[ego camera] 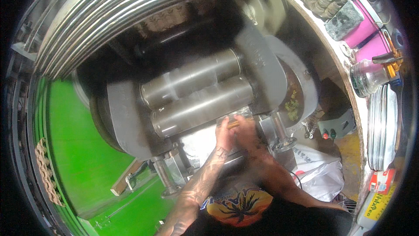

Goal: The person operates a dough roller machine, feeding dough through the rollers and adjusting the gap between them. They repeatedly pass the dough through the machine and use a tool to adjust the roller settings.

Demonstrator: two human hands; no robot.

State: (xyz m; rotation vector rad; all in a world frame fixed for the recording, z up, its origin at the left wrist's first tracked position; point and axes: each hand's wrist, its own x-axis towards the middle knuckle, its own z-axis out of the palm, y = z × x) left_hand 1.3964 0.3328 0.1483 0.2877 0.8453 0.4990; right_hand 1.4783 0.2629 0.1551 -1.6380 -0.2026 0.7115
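Note:
Two steel rollers of a rolling machine, the lower roller point(203, 105) and the upper roller point(193, 77), lie side by side before me. Just below the lower one, over a shiny flat metal plate point(199, 141), my left hand point(226, 134) and my right hand point(245, 133) are close together. Both are closed around a thin brown strip point(233, 124), which looks like wood or brass; fingers hide much of it. The strip is near the right end of the plate, apart from the rollers as far as I can tell.
Grey housings point(265, 62) flank the rollers, with a handwheel point(283, 143) below right. A control box point(337, 126) has red and green buttons. A right-hand shelf holds stacked metal discs point(381, 128) and a glass jar point(366, 75). Left stands a green panel point(75, 138); a white sack point(320, 174) lies lower right.

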